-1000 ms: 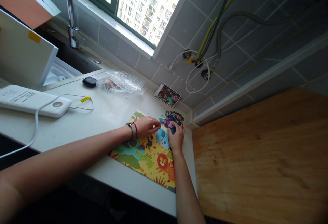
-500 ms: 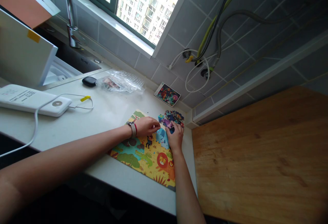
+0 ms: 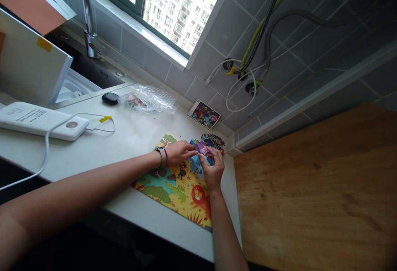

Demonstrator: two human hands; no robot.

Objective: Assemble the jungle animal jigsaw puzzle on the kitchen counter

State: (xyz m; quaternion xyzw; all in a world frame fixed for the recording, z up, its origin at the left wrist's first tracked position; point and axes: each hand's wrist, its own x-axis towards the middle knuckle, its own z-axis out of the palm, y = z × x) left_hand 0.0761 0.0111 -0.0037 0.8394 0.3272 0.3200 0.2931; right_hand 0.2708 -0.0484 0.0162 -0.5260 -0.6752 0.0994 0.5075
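Observation:
A colourful animal puzzle (image 3: 176, 192) lies on the white counter, with a lion, a crocodile and a monkey on it. Dark puzzle pieces (image 3: 214, 140) are piled just beyond its far right corner. My right hand (image 3: 214, 166) pinches some joined purple and blue pieces (image 3: 201, 147) above the puzzle's far right part. My left hand (image 3: 180, 152), with a watch on the wrist, is over the puzzle's far part, its fingertips at the left edge of those pieces. Whether these fingertips grip them is too small to tell.
A picture card (image 3: 204, 114) leans near the tiled wall. Clear plastic packaging (image 3: 151, 99), a black case (image 3: 110, 98) and a white power bank (image 3: 43, 120) with a cable lie to the left. A wooden board (image 3: 313, 196) stands at the right.
The purple and blue pieces have come up from beside the pile in my right hand. My left hand's fingers have stretched towards them. The view has shifted slightly.

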